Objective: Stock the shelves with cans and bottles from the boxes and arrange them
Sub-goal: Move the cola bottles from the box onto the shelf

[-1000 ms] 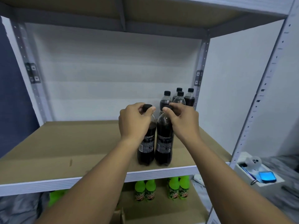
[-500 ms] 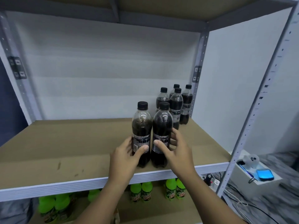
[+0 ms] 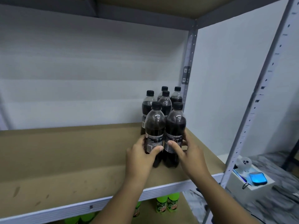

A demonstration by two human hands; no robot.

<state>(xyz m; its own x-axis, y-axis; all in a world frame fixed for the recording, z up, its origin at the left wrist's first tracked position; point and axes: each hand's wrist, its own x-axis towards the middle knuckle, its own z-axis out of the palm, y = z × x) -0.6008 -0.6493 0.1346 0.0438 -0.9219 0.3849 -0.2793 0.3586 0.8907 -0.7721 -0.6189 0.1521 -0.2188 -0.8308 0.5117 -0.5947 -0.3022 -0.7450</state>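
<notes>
Starting far left, the brown shelf board (image 3: 64, 159) runs wide and bare-topped with a few dark scuffs near its white front rail (image 3: 80, 207). Down at 7 o'clock, under that rail, green bottle caps (image 3: 80, 218) peek up from the lower shelf.

Moving toward centre, the left hand (image 3: 140, 157) wraps the left front cola bottle (image 3: 155, 126) at label height, thumb curled across the front of the label, fingers round its far side. Right beside it, touching, stands the right front cola bottle (image 3: 175, 125), gripped by the right hand (image 3: 189, 152), thumb on the label front, fingers curled round the right side. Both bottles stand upright on the shelf, black caps on, dark drink inside.

Just behind them, at 12 o'clock from the pair, the back cluster of four cola bottles (image 3: 165, 101) stands close to the rear wall, near the grey rear upright (image 3: 188, 78). The front pair sits close against that cluster; whether they touch, I cannot tell.

At 6 o'clock, below the rail, two green soda bottles (image 3: 167, 204) stand side by side on the lower shelf.

Over at 4 o'clock, past the perforated front post (image 3: 252, 113), a white box (image 3: 252, 185) holds a glowing blue device (image 3: 258, 178) and a small white ghost figure (image 3: 244, 164).
</notes>
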